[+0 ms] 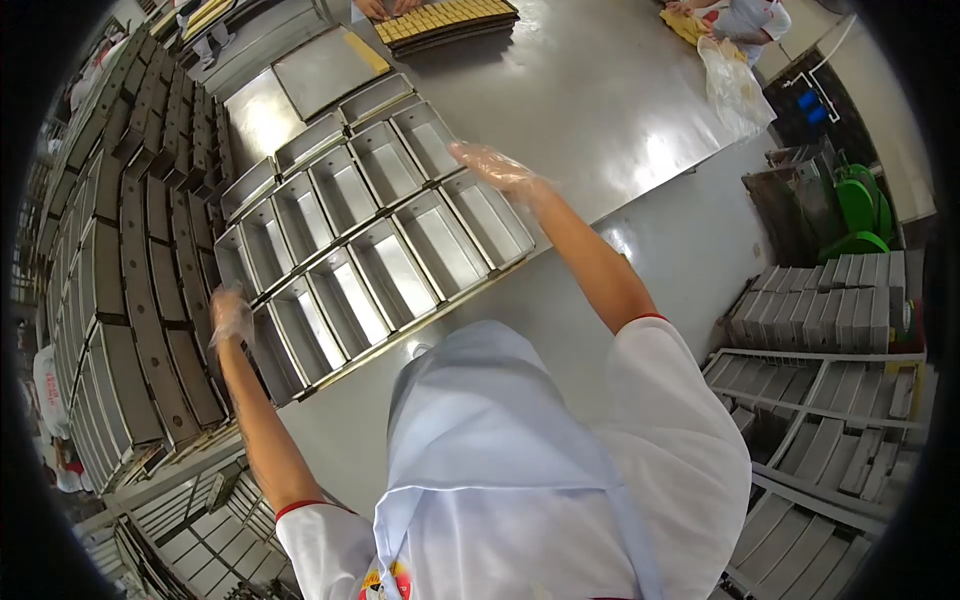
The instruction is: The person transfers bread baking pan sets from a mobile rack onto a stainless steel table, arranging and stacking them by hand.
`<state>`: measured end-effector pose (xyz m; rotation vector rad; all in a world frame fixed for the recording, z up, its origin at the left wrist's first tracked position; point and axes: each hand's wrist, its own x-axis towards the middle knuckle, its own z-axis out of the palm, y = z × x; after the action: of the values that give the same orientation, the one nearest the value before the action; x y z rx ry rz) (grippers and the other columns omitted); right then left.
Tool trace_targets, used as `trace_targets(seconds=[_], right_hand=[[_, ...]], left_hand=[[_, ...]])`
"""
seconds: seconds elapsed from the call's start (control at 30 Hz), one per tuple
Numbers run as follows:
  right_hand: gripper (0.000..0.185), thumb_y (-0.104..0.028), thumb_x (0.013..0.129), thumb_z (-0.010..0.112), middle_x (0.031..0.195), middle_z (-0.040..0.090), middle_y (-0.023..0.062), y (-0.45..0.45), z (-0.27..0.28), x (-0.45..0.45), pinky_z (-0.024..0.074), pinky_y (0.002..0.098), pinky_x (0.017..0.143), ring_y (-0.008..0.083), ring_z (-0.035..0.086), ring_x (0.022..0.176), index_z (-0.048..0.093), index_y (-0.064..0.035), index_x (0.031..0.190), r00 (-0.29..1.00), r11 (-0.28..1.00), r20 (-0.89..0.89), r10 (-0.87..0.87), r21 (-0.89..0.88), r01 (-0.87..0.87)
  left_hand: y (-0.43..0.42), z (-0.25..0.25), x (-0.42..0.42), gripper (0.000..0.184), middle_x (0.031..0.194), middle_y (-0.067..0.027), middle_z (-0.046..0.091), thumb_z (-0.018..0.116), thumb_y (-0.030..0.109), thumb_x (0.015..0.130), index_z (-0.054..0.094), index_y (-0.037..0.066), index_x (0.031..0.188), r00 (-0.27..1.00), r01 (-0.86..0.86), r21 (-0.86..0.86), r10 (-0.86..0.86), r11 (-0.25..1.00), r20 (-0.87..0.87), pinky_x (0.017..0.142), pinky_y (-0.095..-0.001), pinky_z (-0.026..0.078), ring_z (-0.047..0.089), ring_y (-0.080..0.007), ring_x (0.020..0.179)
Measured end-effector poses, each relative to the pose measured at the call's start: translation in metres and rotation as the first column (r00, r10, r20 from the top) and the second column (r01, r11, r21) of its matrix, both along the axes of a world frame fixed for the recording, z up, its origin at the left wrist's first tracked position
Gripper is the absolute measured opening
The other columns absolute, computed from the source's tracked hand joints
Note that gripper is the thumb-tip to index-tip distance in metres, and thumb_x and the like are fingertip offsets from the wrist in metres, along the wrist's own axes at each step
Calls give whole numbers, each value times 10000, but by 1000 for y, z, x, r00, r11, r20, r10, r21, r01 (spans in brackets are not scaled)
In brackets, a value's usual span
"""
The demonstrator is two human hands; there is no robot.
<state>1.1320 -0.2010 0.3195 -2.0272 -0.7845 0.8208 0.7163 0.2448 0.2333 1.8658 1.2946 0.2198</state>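
Strapped sets of metal loaf pans lie in rows on the metal table before me, their insides bare. My right hand (497,170), in a clear plastic glove, holds the right end of the middle loaf pan set (345,190), fingers pressed together at its edge. At the left end of the rows, my left hand (229,312), gloved too, is closed on the pan edge near where the middle and front sets meet. Its fingertips are partly hidden. The front loaf pan set (400,270) lies nearest my body, along the table's edge.
Tall stacks of loaf pans (130,290) stand close on the left. A flat metal sheet (325,75) and a tray of yellow pieces (445,22) lie at the back. Another person (745,25) handles a plastic bag (735,90). Racks with pans (820,400) stand right.
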Motion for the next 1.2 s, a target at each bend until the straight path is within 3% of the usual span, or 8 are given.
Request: trace_targets(seconds=[0.13,0.3,0.53,0.63,0.73,0.83,1.03,1.2], right_hand=[[974,-766,864,412,1546,311,183,-20,13,3,217,430,1182,319,271,1442,340,-16,1481,993,1000,120,-15,-22,17],[733,-569,852,613,1334,575,177,-66,62,-35,436,396,1025,295,550,1235,553,-24,1338,1000,999,30,6,-50,-4],[433,-268,767,655,948,711,222,-58,33,-36,517,376,873,325,691,936,691,1,1104,952,996,299,-71,-35,85],[434,-290,799,654,977,710,211,-57,17,-31,520,384,852,334,686,918,682,-7,1128,923,994,378,-80,-37,102],[341,-331,863,599,918,670,220,-61,9,-28,508,424,769,351,645,825,681,-21,980,904,994,424,-54,110,8],[442,-345,899,632,1051,715,118,-70,-10,-8,525,345,849,234,667,943,663,-9,1184,992,982,-39,-117,142,121],[454,-295,914,631,1125,681,80,-81,-57,-2,506,318,836,176,620,984,589,-53,1296,940,955,-326,104,297,-2],[357,-240,893,633,999,703,61,-72,-45,0,495,299,797,141,621,910,649,-16,1170,998,989,-26,55,142,-50]], left_hand=[[-86,77,13,875,1427,-293,438,654,473,854,346,-116,1423,997,-68,218,58,974,52,1105,-414,331,424,-381,1343],[-218,168,0,901,1431,-295,434,670,510,835,382,-136,1394,997,-75,209,73,975,16,1124,-399,305,408,-381,1357],[-220,120,-25,621,1281,-187,586,660,265,862,479,-60,1360,966,-242,-73,247,967,76,999,-366,396,549,-288,1170],[-215,101,-26,524,1175,-114,641,639,193,869,520,-19,1333,945,-327,131,321,936,65,891,-347,443,595,-229,1002],[-218,109,-26,562,1219,-129,621,652,245,871,509,-15,1348,948,-309,-3,309,951,79,938,-344,418,575,-233,1059],[-207,96,-36,674,1324,-170,569,687,363,859,484,-14,1380,921,-370,-101,379,924,91,1032,-352,370,523,-257,1216],[-212,99,-44,807,1350,-180,548,676,512,836,460,-30,1393,959,-281,18,282,960,-33,1042,-355,365,500,-271,1249],[-217,107,-35,788,1338,-183,555,648,495,849,452,-34,1399,947,-322,-60,322,945,-10,1055,-358,353,496,-285,1255]])
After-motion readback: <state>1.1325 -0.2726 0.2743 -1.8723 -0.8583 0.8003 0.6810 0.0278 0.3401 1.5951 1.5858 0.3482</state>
